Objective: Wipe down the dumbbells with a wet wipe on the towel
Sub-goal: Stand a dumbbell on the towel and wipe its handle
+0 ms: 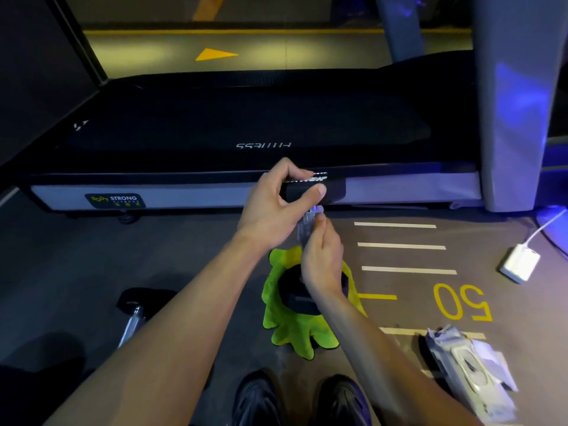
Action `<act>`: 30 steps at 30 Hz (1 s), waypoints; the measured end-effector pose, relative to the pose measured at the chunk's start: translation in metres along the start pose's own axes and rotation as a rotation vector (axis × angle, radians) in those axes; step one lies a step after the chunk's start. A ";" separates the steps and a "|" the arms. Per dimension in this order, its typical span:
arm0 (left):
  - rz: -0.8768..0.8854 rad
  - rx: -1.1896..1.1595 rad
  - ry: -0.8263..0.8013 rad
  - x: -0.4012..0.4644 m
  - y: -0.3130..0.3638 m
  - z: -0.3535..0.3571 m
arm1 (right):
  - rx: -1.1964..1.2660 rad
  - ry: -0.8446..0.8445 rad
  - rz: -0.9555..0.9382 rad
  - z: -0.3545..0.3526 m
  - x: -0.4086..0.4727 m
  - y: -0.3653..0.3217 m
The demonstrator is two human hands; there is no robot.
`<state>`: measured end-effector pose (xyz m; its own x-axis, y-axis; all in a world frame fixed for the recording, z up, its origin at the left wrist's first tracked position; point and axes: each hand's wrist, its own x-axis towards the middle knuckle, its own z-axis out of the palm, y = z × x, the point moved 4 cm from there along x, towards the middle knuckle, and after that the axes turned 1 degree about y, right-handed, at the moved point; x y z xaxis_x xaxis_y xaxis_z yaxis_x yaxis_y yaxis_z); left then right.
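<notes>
Nearest the camera, two dark shoes [302, 398] sit at the bottom edge on the grey floor [190, 241]. To the right of them lies a crumpled silvery wipe packet [470, 368], partly over a pale floor line. At near left a second dumbbell [135, 313] lies on the floor, its black head and metal handle showing beside the left forearm.

Just beyond the shoes, a bright green towel [290, 332] is spread in a bunched heap. A dumbbell [307, 238] stands upright on it, its lower black head [299, 298] resting on the cloth and its upper head raised above.

The left hand [276, 199] grips the upper black head, thumb on the near face and fingers curled over the top. The right hand [321, 258] is curled round the knurled metal handle just below that head; a wet wipe [302, 233] seems pressed against the handle under its fingers, though the pale strip is too blurred to be sure.

To the right, yellow "50" markings [462, 301] and white stripes are painted on the floor, and a white charger [519, 262] with a cable lies farther right.

Beyond the hands runs a treadmill [246, 127], black belt above a grey side rail bearing a "BODY STRONG" label [114, 200]. A grey upright [516, 103] rises at far right, and a yellow arrow [215, 54] marks the far floor.
</notes>
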<state>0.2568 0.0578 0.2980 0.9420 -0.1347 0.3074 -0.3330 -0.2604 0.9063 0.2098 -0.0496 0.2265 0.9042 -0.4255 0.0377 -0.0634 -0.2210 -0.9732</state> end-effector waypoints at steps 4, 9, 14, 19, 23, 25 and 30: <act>-0.040 -0.005 0.036 0.001 -0.002 -0.004 | 0.033 -0.265 -0.052 -0.019 -0.013 0.012; -0.030 0.019 0.048 -0.001 -0.001 -0.001 | -0.161 -0.135 -0.128 -0.005 -0.014 0.004; -0.009 0.029 0.032 -0.001 -0.001 0.001 | -0.167 -0.094 -0.081 0.006 -0.002 0.000; -0.016 0.022 0.065 0.001 -0.005 0.000 | -0.110 -0.043 -0.036 0.012 0.011 -0.001; -0.026 0.025 0.060 0.001 -0.008 -0.002 | -0.301 -0.038 -0.221 0.024 0.001 0.000; -0.024 0.031 0.050 0.001 -0.008 -0.002 | -0.318 -0.115 -0.183 0.021 0.005 0.000; -0.017 0.019 0.027 0.002 -0.008 0.000 | -0.199 -0.310 -0.134 -0.003 0.021 -0.002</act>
<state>0.2610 0.0593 0.2915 0.9482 -0.1047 0.3001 -0.3176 -0.2806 0.9057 0.2275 -0.0607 0.2295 0.9928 -0.1027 0.0612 0.0105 -0.4357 -0.9001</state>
